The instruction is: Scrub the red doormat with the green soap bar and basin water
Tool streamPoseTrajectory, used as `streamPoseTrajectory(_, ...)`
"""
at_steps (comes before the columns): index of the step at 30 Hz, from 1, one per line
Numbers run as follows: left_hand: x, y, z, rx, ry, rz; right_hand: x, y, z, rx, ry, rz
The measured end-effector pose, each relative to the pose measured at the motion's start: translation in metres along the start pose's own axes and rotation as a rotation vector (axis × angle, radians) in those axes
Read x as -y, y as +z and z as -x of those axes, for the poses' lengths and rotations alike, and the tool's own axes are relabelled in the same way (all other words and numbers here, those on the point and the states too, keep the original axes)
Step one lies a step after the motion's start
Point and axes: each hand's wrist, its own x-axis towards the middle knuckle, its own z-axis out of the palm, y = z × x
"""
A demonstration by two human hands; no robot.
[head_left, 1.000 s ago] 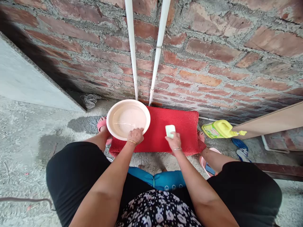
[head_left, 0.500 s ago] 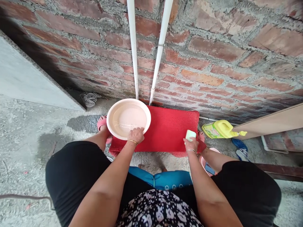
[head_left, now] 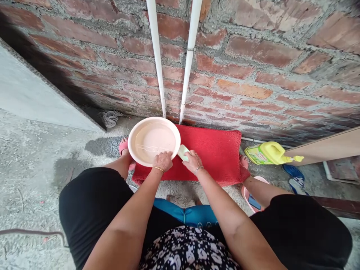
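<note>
along the foot of the brick wall [head_left: 242, 48], noted a red mat [head_left: 216, 150] laid lengthwise. observed left hand [head_left: 163, 162] clamped on the near rim of a pale pink basin [head_left: 131, 140], toward its right side. recorded clear water [head_left: 153, 137] inside, with a bright line across it. located basin at the left end of the mat. observed right hand [head_left: 193, 162] clamped on a pale green bar [head_left: 183, 152], gripping its right-hand end. located bar over the mat, tilted, just beside the basin's right rim. cannot tell from this view about contact between bar and mat. noted, beyond the mat's right end, a yellow bottle [head_left: 266, 153], near a blue-and-white item [head_left: 294, 171]. logged two white pipes [head_left: 187, 71] running up the wall behind the mat.
</note>
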Motion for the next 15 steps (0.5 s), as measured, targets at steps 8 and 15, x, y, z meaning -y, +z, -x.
streamPoseTrajectory(8, 0.0, -0.001, -0.002, 0.028, -0.003, 0.009, -0.098, -0.034, 0.03, -0.294, 0.68, -0.145)
streamPoseTrajectory(15, 0.001, 0.0, -0.001, -0.004, 0.009, 0.014, -0.148, -0.056, 0.08, -0.478, 1.166, -0.255)
